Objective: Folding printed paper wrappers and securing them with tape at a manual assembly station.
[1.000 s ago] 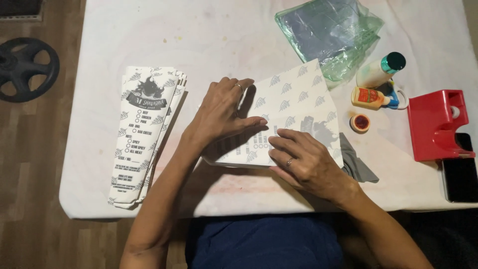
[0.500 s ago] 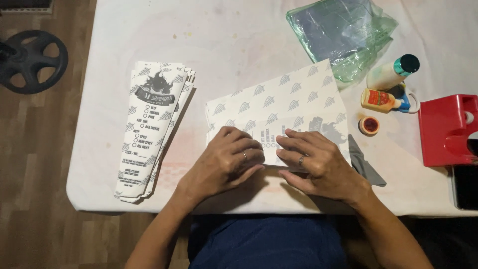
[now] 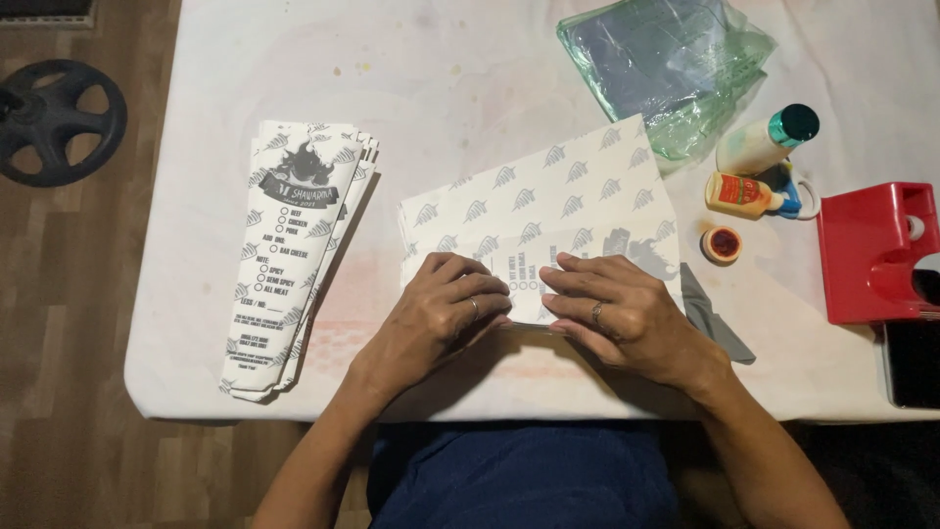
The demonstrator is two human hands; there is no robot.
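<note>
Printed paper sheet (image 3: 548, 211): white, grey repeating leaf pattern, lower portion folded up showing checkbox print. Lies flat at counter (image 3: 470, 78) centre, near front edge. Left hand (image 3: 441, 318) and right hand (image 3: 617, 313): palms down, side by side, fingers flat pressing fold; nothing clamped. Stack of finished printed sleeves (image 3: 294, 245) near left edge. Grey blade (image 3: 715, 318) just beside sheet, right side.

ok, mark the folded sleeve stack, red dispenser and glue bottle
folded sleeve stack (image 3: 294, 255), head view, middle of top sleeve
red dispenser (image 3: 867, 257), head view, top face
glue bottle (image 3: 742, 194), head view, body
</note>
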